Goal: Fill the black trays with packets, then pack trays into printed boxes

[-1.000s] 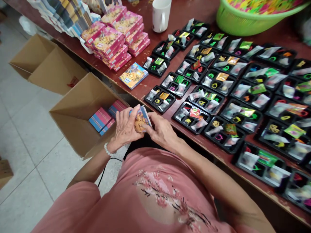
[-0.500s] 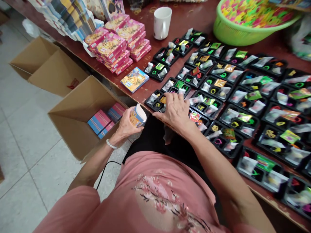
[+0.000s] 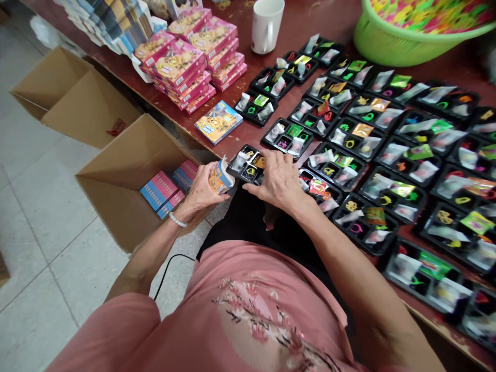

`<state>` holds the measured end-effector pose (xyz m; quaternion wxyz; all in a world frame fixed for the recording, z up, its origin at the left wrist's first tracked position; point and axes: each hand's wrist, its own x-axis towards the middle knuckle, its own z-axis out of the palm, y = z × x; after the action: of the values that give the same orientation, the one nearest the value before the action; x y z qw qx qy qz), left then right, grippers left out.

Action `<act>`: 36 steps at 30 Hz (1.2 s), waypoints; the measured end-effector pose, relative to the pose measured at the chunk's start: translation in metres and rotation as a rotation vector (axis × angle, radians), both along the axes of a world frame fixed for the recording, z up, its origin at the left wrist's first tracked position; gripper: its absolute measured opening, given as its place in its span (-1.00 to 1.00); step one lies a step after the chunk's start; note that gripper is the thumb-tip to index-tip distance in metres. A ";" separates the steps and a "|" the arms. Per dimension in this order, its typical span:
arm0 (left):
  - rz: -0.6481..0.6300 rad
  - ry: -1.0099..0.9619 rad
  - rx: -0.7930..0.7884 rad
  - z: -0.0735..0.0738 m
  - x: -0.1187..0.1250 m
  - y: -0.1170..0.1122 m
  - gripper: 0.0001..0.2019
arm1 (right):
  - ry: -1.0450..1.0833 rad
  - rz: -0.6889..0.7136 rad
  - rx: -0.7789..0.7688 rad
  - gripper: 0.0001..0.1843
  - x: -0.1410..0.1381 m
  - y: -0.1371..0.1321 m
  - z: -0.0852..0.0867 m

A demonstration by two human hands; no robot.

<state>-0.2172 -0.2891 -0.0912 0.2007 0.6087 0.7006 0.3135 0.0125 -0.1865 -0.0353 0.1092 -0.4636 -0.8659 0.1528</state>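
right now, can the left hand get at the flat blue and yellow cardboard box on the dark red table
Probably not to grasp it: the left hand has an open blue-and-orange cardboard carton in its grip. The way to the flat box looks free, though.

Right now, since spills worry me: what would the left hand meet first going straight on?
Probably the black tray in the right hand, just beyond the box in the left hand, though depth is unclear.
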 end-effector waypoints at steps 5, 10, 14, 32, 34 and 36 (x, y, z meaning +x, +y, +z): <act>-0.025 0.107 -0.071 0.003 -0.008 0.001 0.13 | -0.004 0.198 0.061 0.03 0.003 0.001 -0.002; -0.076 0.231 -0.171 0.012 -0.013 0.008 0.29 | 0.022 0.397 0.060 0.10 0.006 0.025 -0.009; -0.076 0.312 -0.231 0.022 -0.016 0.014 0.33 | 0.077 0.542 0.055 0.12 0.006 0.045 -0.015; -0.065 0.521 -0.287 0.042 -0.010 0.016 0.28 | 0.219 0.507 -0.047 -0.06 0.000 0.056 -0.016; -0.056 0.521 -0.287 0.042 -0.008 0.015 0.28 | 0.262 0.313 -0.111 -0.32 0.005 0.050 -0.017; -0.051 0.525 -0.296 0.042 -0.007 0.015 0.28 | 0.292 0.134 -0.216 -0.54 0.007 0.044 -0.018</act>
<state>-0.2247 -0.2744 -0.0490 0.1070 0.6504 0.7512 0.0351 0.0191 -0.1426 -0.0536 0.1729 -0.3866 -0.8484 0.3176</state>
